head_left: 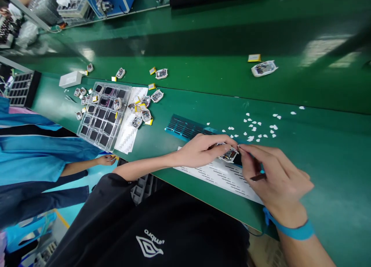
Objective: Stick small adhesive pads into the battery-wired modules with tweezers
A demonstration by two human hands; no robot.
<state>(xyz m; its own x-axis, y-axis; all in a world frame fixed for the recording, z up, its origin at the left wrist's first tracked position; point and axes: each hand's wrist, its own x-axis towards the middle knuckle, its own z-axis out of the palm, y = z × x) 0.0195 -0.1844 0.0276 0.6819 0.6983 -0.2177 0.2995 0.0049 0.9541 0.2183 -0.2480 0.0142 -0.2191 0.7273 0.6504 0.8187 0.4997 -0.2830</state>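
Observation:
My left hand (198, 149) is closed, thumb and forefinger on a small white device casing (230, 155) with its circuit board exposed. Close against the casing's right end, the fingertips of my right hand (274, 174) are pinched together. A thin dark tool (258, 177) sticks out below those fingers; its working tip is hidden. Under both hands lies a white sheet printed with repeated text (223, 178). Beyond it is a blue film sheet with dark strips (185, 127), partly covered by my left hand. Small white scraps (251, 138) are scattered past my hands.
Several open casings (157, 96) with yellow batteries (152, 86) lie left, near a clear compartment tray (108, 116) of dark square parts. Another casing (264, 68) and battery (254, 58) sit farther back. A person in blue (31, 151) stands left, beside a white box (70, 79).

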